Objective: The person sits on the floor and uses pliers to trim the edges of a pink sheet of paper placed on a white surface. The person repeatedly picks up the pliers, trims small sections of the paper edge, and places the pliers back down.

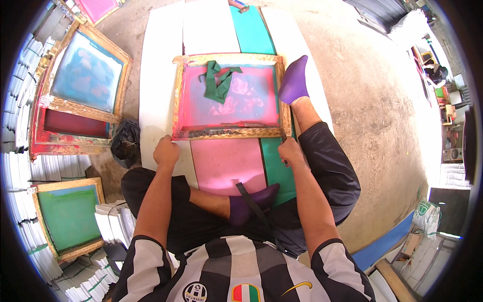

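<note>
A wooden screen-printing frame (pixel 226 133) lies in front of me, its pink and bluish mesh facing up. A crumpled strip of green cloth (pixel 217 86) rests on the mesh. My left hand (pixel 166 152) is closed at the frame's near left corner, thumb against the wood; its fingertips are hidden. At the near right corner, my right hand (pixel 292 152) is wrapped round a slim dark tool (pixel 283 136), whose upper end meets the frame's edge. The tool's exact kind is not clear. My purple-socked foot (pixel 294 80) presses beside the frame's right side.
White, pink (pixel 229 163) and green boards lie under the frame. More printing frames (pixel 121 90) lean at the left, near a black plastic bag (pixel 126 143) and stacks of white sheets (pixel 114 221). Another person's hand (pixel 243 8) shows at the far edge.
</note>
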Motion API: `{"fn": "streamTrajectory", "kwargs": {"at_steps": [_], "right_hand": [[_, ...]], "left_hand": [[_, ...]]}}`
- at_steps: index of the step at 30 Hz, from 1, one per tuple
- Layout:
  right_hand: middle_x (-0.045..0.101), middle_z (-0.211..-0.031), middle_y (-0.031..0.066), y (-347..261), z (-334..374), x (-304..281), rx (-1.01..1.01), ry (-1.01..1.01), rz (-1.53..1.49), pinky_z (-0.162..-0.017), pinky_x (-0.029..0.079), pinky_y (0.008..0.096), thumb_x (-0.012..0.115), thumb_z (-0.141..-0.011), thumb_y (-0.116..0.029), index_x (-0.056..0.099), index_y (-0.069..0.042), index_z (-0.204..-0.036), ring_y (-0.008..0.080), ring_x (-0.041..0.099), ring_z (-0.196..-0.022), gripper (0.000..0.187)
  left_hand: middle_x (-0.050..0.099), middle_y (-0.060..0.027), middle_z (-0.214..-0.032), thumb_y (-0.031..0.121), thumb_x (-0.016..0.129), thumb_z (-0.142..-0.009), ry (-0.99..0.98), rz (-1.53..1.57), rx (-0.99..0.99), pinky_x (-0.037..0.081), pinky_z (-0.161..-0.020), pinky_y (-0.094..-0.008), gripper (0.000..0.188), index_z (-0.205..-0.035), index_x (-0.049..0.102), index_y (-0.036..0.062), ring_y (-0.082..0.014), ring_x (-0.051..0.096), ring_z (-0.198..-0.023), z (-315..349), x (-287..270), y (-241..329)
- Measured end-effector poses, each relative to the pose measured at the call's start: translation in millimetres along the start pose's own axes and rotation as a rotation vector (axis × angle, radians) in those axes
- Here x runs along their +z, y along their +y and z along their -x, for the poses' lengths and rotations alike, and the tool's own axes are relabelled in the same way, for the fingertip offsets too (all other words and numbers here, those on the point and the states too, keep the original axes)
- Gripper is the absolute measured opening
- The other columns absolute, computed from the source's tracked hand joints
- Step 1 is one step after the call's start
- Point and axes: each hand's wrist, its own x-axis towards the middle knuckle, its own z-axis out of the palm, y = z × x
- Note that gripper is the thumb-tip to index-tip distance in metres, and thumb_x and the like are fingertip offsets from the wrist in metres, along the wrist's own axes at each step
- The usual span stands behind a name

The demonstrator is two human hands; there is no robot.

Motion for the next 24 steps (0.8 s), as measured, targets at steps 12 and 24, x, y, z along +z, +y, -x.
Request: {"fn": "streamTrajectory", "kwargs": {"at_steps": [12, 24], "right_hand": [[0.067, -0.067, 0.0149, 19.6, -13.4, 9.2, -0.060, 0.049, -0.105, -0.049, 0.052, 0.0405, 0.055, -0.093, -0.011, 0.064, 0.003, -0.101, 0.0239, 0.066, -0.050, 0.019], [0.059, -0.067, 0.0098, 34.5, -11.4, 24.1, -0.053, -0.109, -0.698, -0.044, 0.049, 0.0373, 0.062, -0.084, 0.001, 0.057, -0.002, -0.091, 0.0204, 0.058, -0.050, 0.009]], "left_hand": [[0.071, -0.0194, -0.106, 0.019, 0.062, -0.086, 0.041, 0.076, 0.029, 0.055, -0.084, -0.0526, 0.025, -0.101, 0.069, 0.0005, -0.0418, 0.069, -0.097, -5.2, 13.3, -1.0], [0.072, -0.0175, -0.103, 0.020, 0.060, -0.087, 0.071, 0.144, 0.006, 0.054, -0.085, -0.0519, 0.026, -0.103, 0.070, 0.0034, -0.0397, 0.069, -0.097, -0.3, 16.8, -4.0]]}}
